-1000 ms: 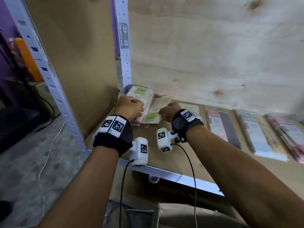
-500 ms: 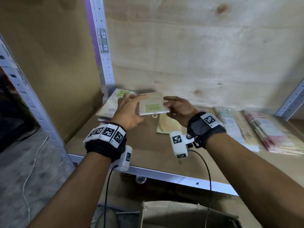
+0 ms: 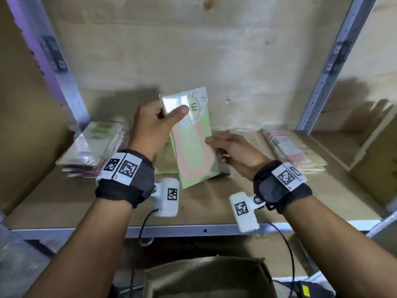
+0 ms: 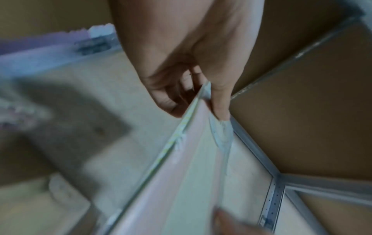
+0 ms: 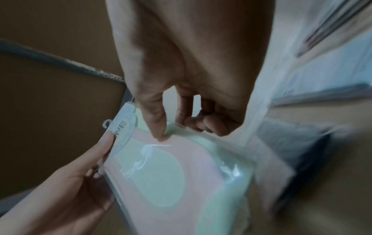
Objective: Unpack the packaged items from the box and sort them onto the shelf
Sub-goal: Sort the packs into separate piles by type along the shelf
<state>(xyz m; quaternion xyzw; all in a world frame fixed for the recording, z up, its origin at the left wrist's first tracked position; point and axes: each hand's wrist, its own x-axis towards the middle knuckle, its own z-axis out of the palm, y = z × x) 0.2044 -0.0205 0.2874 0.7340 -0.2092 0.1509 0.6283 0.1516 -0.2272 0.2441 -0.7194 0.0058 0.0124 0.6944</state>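
Glossy plastic packet; matt plywood shelf.

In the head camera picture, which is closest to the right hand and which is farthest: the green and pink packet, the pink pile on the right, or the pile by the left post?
1. Green and pink packet: the right hand pinches its edge, mid-shelf.
2. Pink pile: lying just to the right.
3. Left pile: farthest, past the left hand, by the left post.

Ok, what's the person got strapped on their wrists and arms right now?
Both forearms are bare, no sleeves. Each wrist has a black fabric band carrying white tiles printed with black square codes. A white boxy camera unit, also code-marked, hangs from each band on the inner side, with a thin black cable trailing down.
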